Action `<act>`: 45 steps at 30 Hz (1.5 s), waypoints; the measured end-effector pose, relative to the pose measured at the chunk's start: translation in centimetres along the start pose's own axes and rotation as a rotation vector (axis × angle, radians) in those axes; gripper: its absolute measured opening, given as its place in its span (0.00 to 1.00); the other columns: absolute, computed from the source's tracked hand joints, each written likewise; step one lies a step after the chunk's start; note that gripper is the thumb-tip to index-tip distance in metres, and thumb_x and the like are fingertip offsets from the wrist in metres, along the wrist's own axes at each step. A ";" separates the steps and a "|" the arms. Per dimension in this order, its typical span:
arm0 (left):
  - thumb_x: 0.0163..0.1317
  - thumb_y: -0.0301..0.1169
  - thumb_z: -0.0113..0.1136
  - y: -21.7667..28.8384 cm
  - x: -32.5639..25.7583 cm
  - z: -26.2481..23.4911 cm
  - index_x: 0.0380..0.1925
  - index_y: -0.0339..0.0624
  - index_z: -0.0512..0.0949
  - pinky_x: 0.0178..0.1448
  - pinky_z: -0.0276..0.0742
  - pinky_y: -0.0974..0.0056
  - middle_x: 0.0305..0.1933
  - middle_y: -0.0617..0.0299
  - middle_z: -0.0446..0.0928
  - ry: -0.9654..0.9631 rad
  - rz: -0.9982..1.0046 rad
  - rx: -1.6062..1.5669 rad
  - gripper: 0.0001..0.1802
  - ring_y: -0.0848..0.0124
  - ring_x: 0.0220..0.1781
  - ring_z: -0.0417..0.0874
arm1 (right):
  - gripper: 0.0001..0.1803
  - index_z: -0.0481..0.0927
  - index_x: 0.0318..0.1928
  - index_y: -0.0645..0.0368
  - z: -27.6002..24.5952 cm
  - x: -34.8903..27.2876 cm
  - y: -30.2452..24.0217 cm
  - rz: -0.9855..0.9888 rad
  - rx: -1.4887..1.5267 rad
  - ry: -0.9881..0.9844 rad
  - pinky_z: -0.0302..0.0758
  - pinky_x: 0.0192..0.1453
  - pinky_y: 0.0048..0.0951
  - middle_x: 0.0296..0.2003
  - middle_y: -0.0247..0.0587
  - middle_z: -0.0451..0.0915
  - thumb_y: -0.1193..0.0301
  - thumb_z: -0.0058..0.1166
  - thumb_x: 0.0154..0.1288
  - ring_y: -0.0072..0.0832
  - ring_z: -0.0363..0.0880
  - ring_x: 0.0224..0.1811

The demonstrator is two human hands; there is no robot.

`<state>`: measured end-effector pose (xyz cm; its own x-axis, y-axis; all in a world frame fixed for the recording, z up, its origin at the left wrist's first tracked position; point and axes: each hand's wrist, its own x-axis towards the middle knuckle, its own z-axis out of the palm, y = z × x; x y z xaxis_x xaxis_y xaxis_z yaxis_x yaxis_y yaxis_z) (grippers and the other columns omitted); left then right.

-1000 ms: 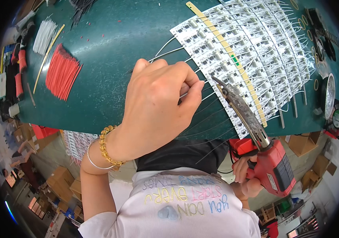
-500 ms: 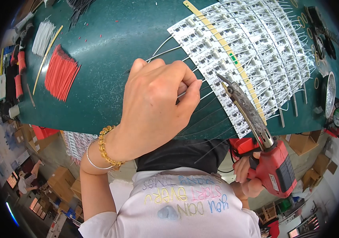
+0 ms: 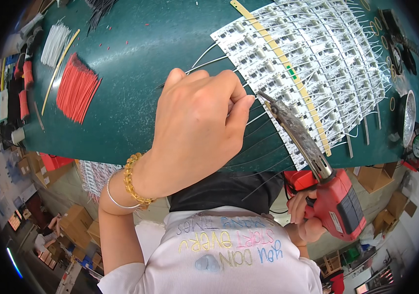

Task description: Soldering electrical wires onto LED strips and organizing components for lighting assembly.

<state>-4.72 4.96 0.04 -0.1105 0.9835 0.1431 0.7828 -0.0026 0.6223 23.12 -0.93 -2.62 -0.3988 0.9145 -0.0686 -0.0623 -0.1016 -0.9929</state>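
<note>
My left hand, with a yellow bead bracelet at its wrist, is closed in a pinch at the left edge of the white circuit boards. Its fingers grip a thin wire, mostly hidden by the hand. Several white wires stick out from that edge, some passing under the hand. Wrapped round the handle of a red soldering gun is my right hand. The gun's dark tip reaches the board edge just beside my left fingertips; whether it touches the wire or a pad I cannot tell.
A yellow strip lies across the boards. Bundles of red wires and white wires rest on the green table at left, with black wires behind. A metal bowl stands at the right.
The soldering gun's tip has shifted left, from over the boards to their edge by my left fingertips. My left hand has moved slightly right, still pinched.
</note>
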 end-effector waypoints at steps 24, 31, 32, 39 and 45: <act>0.56 0.26 0.65 0.7 0.6 -0.3 0.18 0.41 0.75 0.37 0.61 0.65 0.15 0.65 0.72 -0.056 -0.061 0.020 0.10 0.73 0.18 0.67 | 0.42 0.63 0.61 0.67 0.9 1.4 -0.9 -0.057 0.061 0.044 0.62 0.17 0.23 0.12 0.27 0.67 0.41 0.52 0.64 0.21 0.65 0.11; 0.50 0.23 0.66 1.6 -0.4 -1.5 0.27 0.40 0.77 0.42 0.66 0.60 0.30 0.61 0.74 0.050 0.194 0.289 0.06 0.62 0.34 0.73 | 0.34 0.66 0.23 0.59 0.9 0.7 -2.3 0.133 0.101 0.170 0.62 0.23 0.29 0.15 0.33 0.67 0.38 0.58 0.57 0.28 0.67 0.16; 0.48 0.22 0.66 1.6 -0.8 -1.3 0.27 0.40 0.77 0.42 0.66 0.60 0.31 0.61 0.74 0.018 0.226 0.332 0.07 0.61 0.35 0.73 | 0.34 0.66 0.23 0.60 0.9 0.7 -2.2 0.126 0.114 0.163 0.62 0.23 0.29 0.15 0.33 0.67 0.39 0.58 0.58 0.28 0.67 0.17; 0.46 0.20 0.64 1.7 -0.8 -0.3 0.27 0.40 0.76 0.38 0.68 0.62 0.29 0.61 0.73 -0.062 0.293 0.500 0.09 0.63 0.32 0.73 | 0.30 0.66 0.25 0.61 1.1 0.9 -2.4 0.110 0.148 0.180 0.61 0.23 0.29 0.15 0.33 0.67 0.45 0.58 0.61 0.27 0.66 0.17; 0.50 0.20 0.64 1.3 -0.6 -0.3 0.28 0.41 0.77 0.36 0.68 0.63 0.21 0.64 0.72 -0.022 0.155 0.176 0.07 0.67 0.25 0.72 | 0.44 0.62 0.61 0.70 -0.4 -0.1 -0.2 -0.031 0.107 0.086 0.64 0.19 0.25 0.12 0.29 0.67 0.41 0.52 0.64 0.22 0.64 0.11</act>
<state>-3.85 4.29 0.97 0.0312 0.9774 0.2089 0.8841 -0.1245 0.4503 23.51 -0.87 -2.41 -0.3154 0.9476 -0.0510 -0.1724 -0.1101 -0.9789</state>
